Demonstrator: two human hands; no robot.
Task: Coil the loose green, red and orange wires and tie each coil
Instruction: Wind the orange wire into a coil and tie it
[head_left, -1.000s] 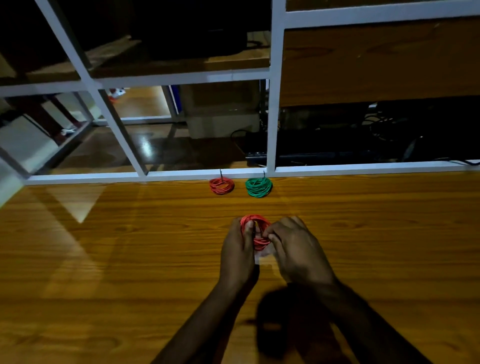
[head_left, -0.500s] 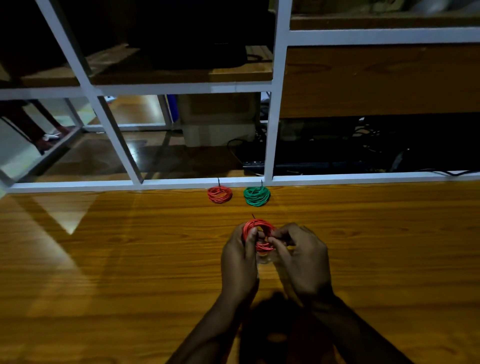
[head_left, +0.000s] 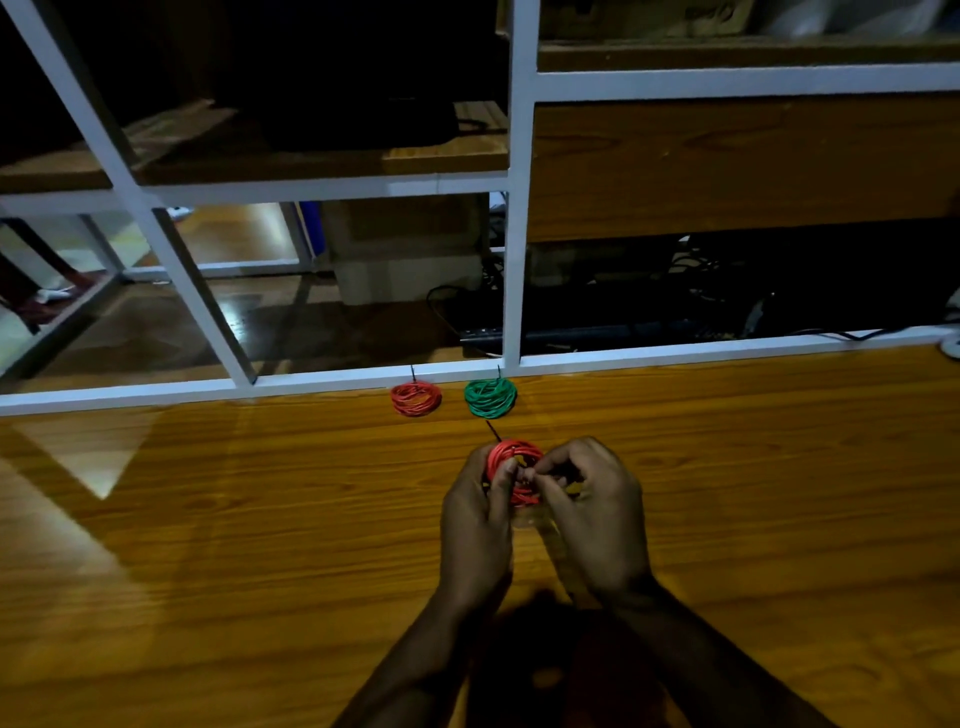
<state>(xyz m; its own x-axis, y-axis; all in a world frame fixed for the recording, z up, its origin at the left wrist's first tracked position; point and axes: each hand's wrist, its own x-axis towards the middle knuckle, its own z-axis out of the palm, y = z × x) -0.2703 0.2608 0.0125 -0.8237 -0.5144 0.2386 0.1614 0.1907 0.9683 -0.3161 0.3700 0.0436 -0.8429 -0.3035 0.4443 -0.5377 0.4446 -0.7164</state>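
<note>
A red wire coil (head_left: 511, 457) is held upright above the wooden table between both hands. My left hand (head_left: 475, 519) grips its left side, thumb across the strands. My right hand (head_left: 592, 519) pinches at the coil's middle with curled fingers. A thin dark tie end (head_left: 492, 430) sticks up from the coil's top. At the table's far edge lie an orange-red coil (head_left: 416, 398) and a green coil (head_left: 490, 397), side by side, each with a short dark tie end standing up.
The wooden table (head_left: 208, 545) stretches wide on both sides. A white metal frame (head_left: 511, 218) runs along its far edge, with wooden shelves, a box and dark cables behind it. A white round object (head_left: 951, 345) sits at the far right edge.
The camera view shifted slightly, so the hands and coils sit lower in frame. A dark tie end now sticks up from the held coil, and my right fingers work at its middle.
</note>
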